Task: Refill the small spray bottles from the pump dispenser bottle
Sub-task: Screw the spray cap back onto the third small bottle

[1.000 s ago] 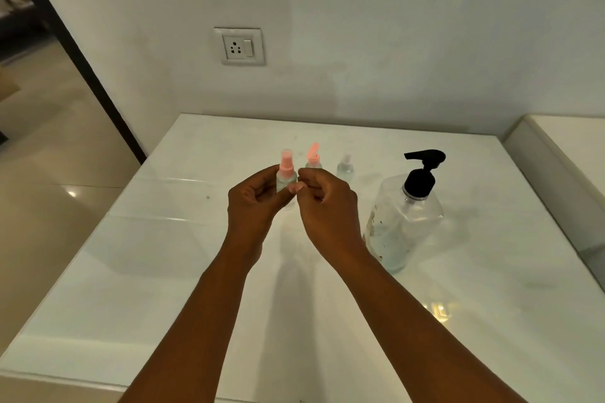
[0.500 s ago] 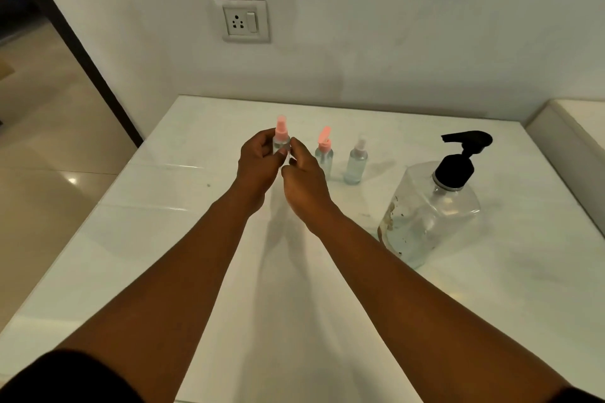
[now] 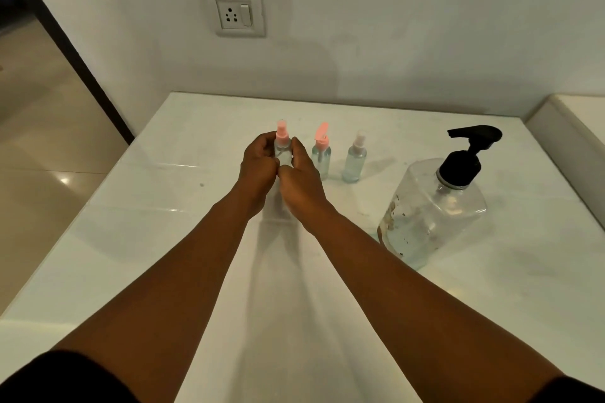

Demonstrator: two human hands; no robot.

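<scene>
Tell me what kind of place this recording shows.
Probably a room in a home: a white glossy table against a plain wall, a wall socket with switch, and a tiled floor beyond a doorway.

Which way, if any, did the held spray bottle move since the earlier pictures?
Yes: the held spray bottle moved slightly left, away from the standing flip-cap bottle.

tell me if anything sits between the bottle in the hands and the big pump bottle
Yes. The held spray bottle, gripped by the left hand and right hand, has two other small bottles between it and the pump dispenser bottle: the flip-cap bottle and the pale-capped spray bottle, both standing upright on the table.
</scene>
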